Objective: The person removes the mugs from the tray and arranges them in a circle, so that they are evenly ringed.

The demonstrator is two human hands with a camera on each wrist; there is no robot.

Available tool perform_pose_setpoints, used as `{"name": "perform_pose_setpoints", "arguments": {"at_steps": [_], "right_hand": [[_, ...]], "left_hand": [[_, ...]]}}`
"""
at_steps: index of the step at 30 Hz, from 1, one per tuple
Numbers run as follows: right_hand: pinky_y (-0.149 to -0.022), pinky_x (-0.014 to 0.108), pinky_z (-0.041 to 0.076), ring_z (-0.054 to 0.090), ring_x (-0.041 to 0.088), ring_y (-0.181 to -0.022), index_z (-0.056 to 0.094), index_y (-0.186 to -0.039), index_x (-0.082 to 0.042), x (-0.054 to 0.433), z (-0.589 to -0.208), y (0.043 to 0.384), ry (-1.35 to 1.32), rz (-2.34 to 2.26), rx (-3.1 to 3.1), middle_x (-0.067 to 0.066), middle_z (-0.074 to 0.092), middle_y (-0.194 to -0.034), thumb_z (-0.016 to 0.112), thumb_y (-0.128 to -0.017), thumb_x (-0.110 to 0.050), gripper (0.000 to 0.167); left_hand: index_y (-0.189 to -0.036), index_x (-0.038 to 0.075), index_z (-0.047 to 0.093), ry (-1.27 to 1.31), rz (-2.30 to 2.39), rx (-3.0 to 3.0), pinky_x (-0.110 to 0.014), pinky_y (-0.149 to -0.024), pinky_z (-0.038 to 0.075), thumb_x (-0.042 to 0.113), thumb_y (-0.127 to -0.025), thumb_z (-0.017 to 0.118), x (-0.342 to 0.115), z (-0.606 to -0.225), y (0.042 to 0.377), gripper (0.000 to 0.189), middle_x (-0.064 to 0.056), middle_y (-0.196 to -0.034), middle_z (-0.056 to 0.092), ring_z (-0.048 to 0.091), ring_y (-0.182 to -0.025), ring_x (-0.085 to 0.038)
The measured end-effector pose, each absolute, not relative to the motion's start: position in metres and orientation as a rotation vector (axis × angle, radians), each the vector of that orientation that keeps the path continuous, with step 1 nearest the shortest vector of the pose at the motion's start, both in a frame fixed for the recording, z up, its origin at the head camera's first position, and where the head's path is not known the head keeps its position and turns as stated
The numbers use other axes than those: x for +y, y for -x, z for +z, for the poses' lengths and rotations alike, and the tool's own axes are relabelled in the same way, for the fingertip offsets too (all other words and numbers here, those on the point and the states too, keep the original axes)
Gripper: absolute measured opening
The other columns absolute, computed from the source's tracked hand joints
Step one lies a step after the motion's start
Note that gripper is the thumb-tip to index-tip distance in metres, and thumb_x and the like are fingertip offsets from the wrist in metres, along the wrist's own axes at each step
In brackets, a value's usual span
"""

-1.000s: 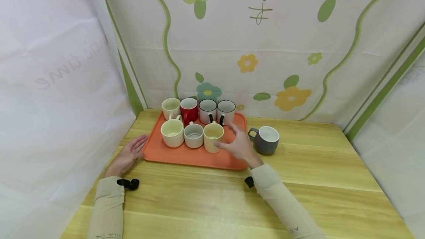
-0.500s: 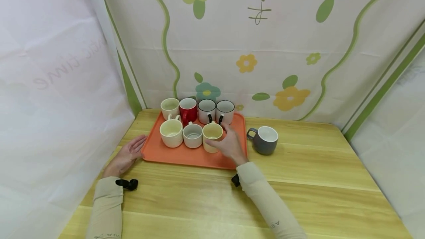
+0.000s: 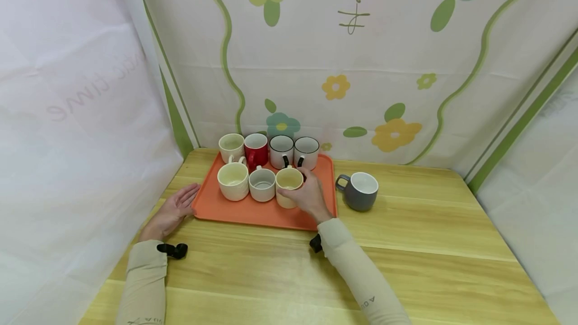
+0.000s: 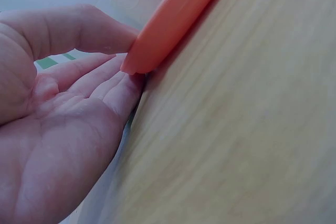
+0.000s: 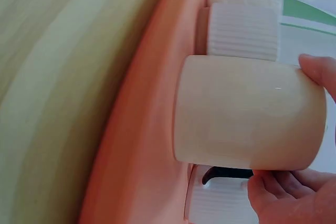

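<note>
Beige sleeves (image 3: pixel 145 280) with dark lettering (image 3: pixel 368 302)

The tray (image 3: pixel 266 217) is orange and the table (image 3: pixel 253 280) is yellow with streaks. At the far side is a red mug (image 3: pixel 259 157), white inside, and two white mugs (image 3: pixel 280 158) with black rims. Nearer is a pale yellow mug (image 5: pixel 247 111). On the right is a grey mug (image 3: pixel 358 198). The far cloth (image 3: pixel 280 44) is white with yellow and blue flowers (image 3: pixel 396 134)

Sideways "Happ" (image 3: pixel 354 13) on back curtain (image 3: pixel 289 49), faint "time" (image 3: pixel 79 97) on left curtain (image 3: pixel 67 174), unclear letters (image 3: pixel 368 302) on both sleeves (image 3: pixel 356 267).
</note>
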State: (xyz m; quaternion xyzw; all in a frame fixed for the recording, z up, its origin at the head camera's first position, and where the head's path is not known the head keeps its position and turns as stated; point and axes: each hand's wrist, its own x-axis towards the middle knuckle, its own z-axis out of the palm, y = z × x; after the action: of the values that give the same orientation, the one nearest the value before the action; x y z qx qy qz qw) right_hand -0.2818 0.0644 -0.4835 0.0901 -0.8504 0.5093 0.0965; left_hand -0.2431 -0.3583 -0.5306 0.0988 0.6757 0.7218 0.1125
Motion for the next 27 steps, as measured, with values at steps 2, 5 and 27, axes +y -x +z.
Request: {"name": "perform_pose_setpoints", "arguments": {"at_steps": [2, 5, 27], "right_hand": [[-0.094, 0.045, 0.061, 0.069, 0.027, -0.109, 0.066, -0.135, -0.01, 0.066, -0.481, 0.282, -0.276, 1.527, -2.528, 0.009, 0.073, -0.122, 0.098, -0.071, -0.036, 0.076], [-0.091, 0.044, 0.061, 0.068, 0.026, -0.107, 0.067, -0.131, -0.012, 0.069, -0.478, 0.28, -0.284, 1.545, -2.546, 0.007, 0.073, -0.12, 0.099, -0.07, -0.034, 0.072], [-0.092, 0.04, 0.062, 0.071, 0.023, -0.108, 0.068, -0.131, -0.023, 0.128, -0.439, 0.235, -0.62, 1.589, -2.652, 0.001, 0.073, -0.122, 0.099, -0.068, -0.029, 0.071]], "left_hand": [[-0.168, -0.004, -0.002, -0.283, 2.112, 1.983, -0.012, -0.111, 0.049, -0.022, -0.097, 0.054, -0.358, -0.53, 0.243, 0.092, -0.03, -0.175, -0.006, -0.003, -0.163, -0.04], [-0.168, -0.003, -0.002, -0.265, 2.105, 1.981, -0.011, -0.11, 0.049, -0.02, -0.097, 0.054, -0.358, -0.529, 0.243, 0.092, -0.03, -0.175, -0.006, -0.006, -0.162, -0.043], [-0.168, -0.003, -0.003, -0.269, 2.121, 1.976, -0.01, -0.112, 0.046, -0.018, -0.099, 0.055, -0.359, -0.529, 0.242, 0.091, -0.029, -0.175, -0.007, -0.005, -0.162, -0.041]]}}
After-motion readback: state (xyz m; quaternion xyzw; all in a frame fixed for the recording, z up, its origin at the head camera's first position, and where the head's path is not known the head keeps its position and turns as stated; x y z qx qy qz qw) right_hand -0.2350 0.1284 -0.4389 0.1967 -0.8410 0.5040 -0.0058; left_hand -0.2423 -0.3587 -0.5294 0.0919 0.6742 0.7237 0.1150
